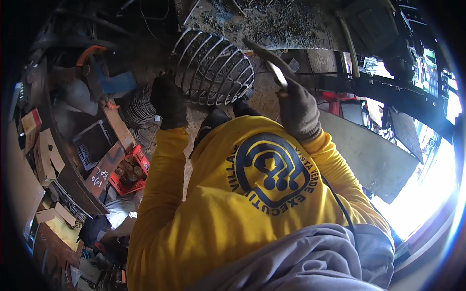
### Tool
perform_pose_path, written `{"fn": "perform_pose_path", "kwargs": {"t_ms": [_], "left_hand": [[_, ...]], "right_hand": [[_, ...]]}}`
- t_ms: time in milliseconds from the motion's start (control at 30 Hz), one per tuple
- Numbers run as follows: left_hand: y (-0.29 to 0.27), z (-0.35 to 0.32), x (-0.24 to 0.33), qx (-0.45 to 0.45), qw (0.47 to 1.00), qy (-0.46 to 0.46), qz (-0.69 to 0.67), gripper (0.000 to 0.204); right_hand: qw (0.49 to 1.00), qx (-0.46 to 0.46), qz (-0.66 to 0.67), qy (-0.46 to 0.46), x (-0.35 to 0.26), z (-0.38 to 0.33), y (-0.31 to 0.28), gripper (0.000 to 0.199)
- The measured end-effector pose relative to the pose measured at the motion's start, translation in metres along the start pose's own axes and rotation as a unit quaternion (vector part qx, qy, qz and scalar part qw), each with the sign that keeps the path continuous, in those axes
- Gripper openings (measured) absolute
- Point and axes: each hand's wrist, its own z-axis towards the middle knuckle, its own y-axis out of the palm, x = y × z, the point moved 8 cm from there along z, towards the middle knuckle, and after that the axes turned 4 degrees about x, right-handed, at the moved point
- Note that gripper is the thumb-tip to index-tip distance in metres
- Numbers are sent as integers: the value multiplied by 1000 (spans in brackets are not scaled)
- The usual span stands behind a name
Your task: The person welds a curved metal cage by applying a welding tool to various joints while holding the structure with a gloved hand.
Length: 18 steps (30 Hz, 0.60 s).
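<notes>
A cage of curved metal rods (216, 68) is held out in front of my body, its ribs spaced apart and its end rounded. My left hand (167, 99), in a dark glove, is closed at the cage's left edge; shadow hides part of the fingers. On the right side, my right hand (298, 109) wears a grey-brown glove and is wrapped round a long tool (267, 56). The tool has a dark, narrow length and a bright flat part near the hand, and it points up and left toward the cage. Its exact kind is hard to make out.
A bench top (272, 24) strewn with dark grit lies ahead. At left are stacked wire rings (139, 106), a red crate (141, 162) with round rusty parts, a blue metal piece (116, 83) and cardboard boxes (46, 157). A grey panel (369, 153) leans at right.
</notes>
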Motion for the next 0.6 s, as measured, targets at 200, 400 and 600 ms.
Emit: {"fn": "perform_pose_path", "kwargs": {"t_ms": [200, 400, 600], "left_hand": [[4, -6, -3, 21, 1000, 11, 11, 11], [8, -10, -9, 13, 1000, -5, 10, 16], [27, -20, -21, -50, 989, -99, -98, 17]], "right_hand": [[997, -58, -35, 36, 9, -5, 18, 33], [998, 28, 48, 14, 0, -3, -6, 30], [998, 32, -48, 16, 21, -8, 13, 29]]}}
